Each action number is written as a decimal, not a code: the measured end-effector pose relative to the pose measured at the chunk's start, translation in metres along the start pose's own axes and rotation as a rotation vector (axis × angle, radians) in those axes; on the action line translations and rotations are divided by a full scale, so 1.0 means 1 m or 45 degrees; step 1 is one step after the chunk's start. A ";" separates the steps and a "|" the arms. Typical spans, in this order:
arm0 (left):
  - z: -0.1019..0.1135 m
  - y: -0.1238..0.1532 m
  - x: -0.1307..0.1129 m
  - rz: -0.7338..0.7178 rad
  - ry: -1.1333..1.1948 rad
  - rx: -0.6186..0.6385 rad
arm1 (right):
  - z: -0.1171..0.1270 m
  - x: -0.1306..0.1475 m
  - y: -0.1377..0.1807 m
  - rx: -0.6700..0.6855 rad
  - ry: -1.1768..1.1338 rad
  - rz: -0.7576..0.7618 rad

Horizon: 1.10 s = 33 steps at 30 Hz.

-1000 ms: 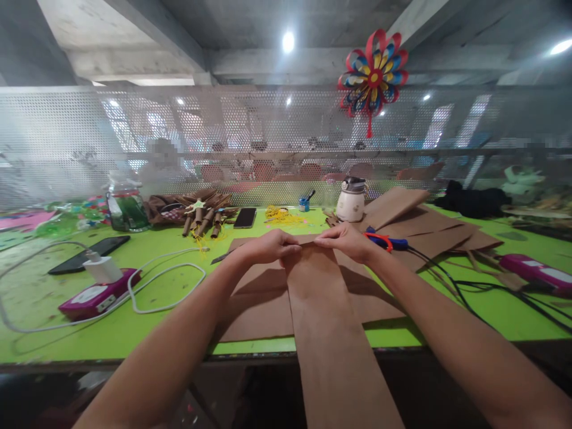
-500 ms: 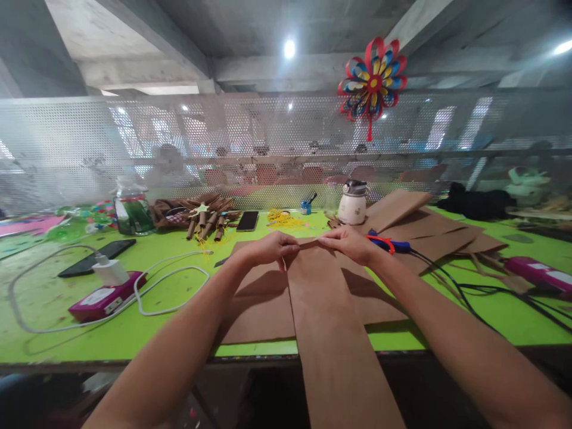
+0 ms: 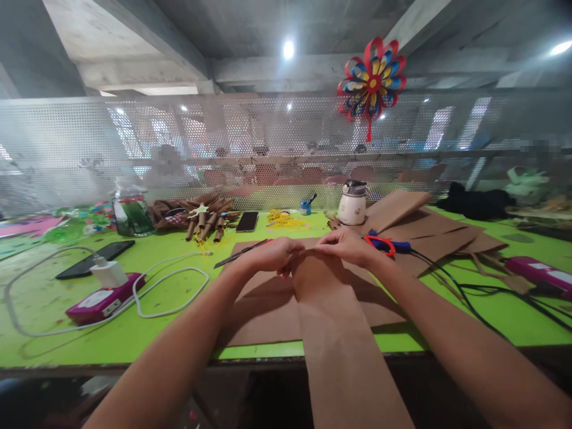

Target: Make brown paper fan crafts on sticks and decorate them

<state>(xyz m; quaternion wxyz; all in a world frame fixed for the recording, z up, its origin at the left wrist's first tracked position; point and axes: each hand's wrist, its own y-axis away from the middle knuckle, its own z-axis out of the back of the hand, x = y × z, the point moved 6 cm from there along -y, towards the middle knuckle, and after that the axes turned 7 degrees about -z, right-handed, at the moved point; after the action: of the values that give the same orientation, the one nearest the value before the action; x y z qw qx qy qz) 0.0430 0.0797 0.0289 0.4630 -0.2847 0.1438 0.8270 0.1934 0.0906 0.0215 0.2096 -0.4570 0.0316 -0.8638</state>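
Observation:
A long brown paper strip (image 3: pixel 335 322) runs from the middle of the green table (image 3: pixel 134 322) over its near edge toward me. My left hand (image 3: pixel 272 255) pinches the strip's far end on the left. My right hand (image 3: pixel 346 245) pinches the same end on the right, and the two hands almost touch. The strip lies on wider brown paper sheets (image 3: pixel 263 310). Red-and-blue scissors (image 3: pixel 384 243) lie just right of my right hand. A thin dark blade (image 3: pixel 239 254) lies left of my left hand.
A magenta power strip (image 3: pixel 100 301) with a white charger and cable sits at left, with a black phone (image 3: pixel 96 259) behind it. At the back stand a jar (image 3: pixel 129 214), brown paper rolls (image 3: pixel 203 220), another phone (image 3: pixel 246 221) and a white pot (image 3: pixel 352 204). More brown sheets (image 3: pixel 429 232) and black cables (image 3: pixel 482 292) lie at right.
Both hands have drawn the strip's far end a little toward me and closer together. The dark blade left of my left hand now shows more fully.

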 end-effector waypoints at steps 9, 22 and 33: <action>0.005 0.000 -0.007 -0.029 0.014 -0.075 | 0.007 0.000 -0.001 -0.127 0.106 0.089; 0.018 0.005 0.004 0.007 0.255 -0.126 | 0.019 -0.009 -0.005 -0.107 -0.227 0.036; 0.020 0.008 0.009 0.071 0.390 -0.185 | 0.021 -0.003 0.000 -0.073 -0.591 -0.031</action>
<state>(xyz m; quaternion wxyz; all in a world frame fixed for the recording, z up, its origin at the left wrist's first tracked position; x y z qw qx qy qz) 0.0263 0.0917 0.0390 0.3910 -0.4358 0.1604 0.7946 0.2115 0.0941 0.0311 0.1877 -0.6496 0.0015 -0.7368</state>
